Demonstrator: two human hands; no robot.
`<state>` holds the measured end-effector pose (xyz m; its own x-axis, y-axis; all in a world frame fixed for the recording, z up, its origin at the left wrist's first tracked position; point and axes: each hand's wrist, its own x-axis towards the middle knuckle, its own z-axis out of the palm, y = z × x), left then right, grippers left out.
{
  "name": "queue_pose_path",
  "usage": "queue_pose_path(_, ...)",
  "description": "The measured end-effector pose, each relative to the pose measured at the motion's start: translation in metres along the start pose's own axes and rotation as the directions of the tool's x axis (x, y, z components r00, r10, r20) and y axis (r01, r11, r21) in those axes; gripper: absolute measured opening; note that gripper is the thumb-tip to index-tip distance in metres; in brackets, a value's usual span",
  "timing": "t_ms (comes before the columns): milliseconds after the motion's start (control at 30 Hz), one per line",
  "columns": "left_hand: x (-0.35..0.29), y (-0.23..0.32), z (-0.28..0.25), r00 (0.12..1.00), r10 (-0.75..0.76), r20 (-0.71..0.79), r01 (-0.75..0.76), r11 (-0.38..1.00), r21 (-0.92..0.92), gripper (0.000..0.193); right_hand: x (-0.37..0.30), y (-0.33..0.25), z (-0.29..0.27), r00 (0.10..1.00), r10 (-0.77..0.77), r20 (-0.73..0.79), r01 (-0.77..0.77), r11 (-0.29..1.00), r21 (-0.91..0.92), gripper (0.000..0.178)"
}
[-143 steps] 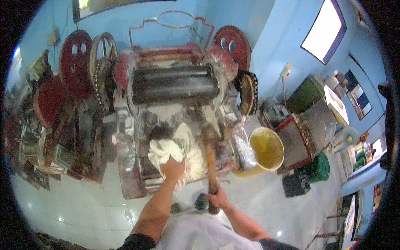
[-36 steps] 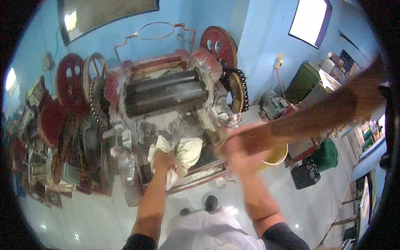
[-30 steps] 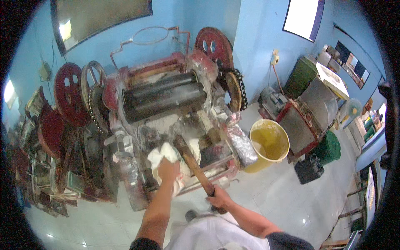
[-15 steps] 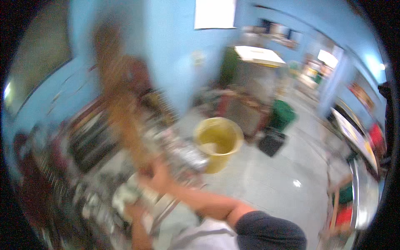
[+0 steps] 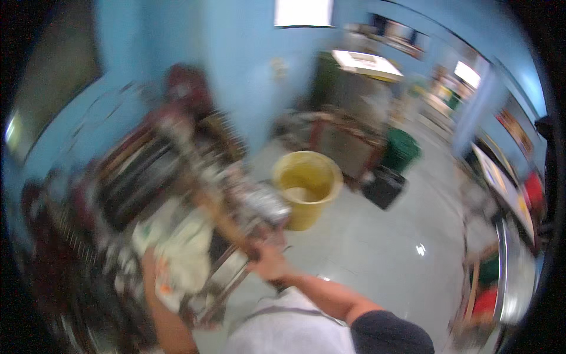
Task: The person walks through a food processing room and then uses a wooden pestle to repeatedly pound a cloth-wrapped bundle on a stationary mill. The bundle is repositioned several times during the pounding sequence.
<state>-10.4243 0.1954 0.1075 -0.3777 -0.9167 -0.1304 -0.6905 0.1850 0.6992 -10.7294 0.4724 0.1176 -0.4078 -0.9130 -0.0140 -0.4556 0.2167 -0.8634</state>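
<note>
My right hand (image 5: 270, 259) is closed around the lower end of a long brown wooden bar (image 5: 219, 218). The bar slants up and away to the left, its far end blurred in front of the machine. A pale, crumpled cloth (image 5: 184, 256) with orange marks lies at the near side of the machine. Against its left edge is my left hand (image 5: 151, 265), its fingers too smeared and hidden to read. Behind the cloth stands a dark red machine (image 5: 187, 88) with dark rollers (image 5: 141, 183).
Right of the machine, a yellow bucket (image 5: 306, 200) stands on the grey floor (image 5: 365, 253). Farther back are a black box (image 5: 384, 187), a green bin (image 5: 402, 150) and a cabinet (image 5: 359, 97). A metal-edged table (image 5: 508, 271) runs along the right side.
The wooden bar has swung down from nearly upright to a lower slant, and my right hand has come nearer and to the right. More of the pale cloth shows. My left hand has moved left.
</note>
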Motion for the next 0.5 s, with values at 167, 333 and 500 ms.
queue_pose_path(167, 0.051, -0.004, 0.033, 0.993, -0.047, 0.105, 0.069, 0.972, -0.223, 0.052, 0.028, -0.105, -0.065, 0.918, -0.188, -0.35, 0.285, 0.926, 0.249, 0.057)
queue_pose_path(333, 0.069, -0.091, 0.144, 0.985, -0.171, 0.04, 0.17, 0.88, -0.444, 0.047, 0.054, -0.232, -0.142, 0.38, -0.659, -0.649, 0.893, 0.445, 0.07, 0.041)
queue_pose_path(500, 0.09, -0.114, 0.176, 0.967, -0.248, -0.054, 0.244, 0.967, -0.067, 0.04, 0.062, -0.26, -0.136, 0.225, -0.55, -0.804, 0.926, 0.378, 0.0, 0.043)
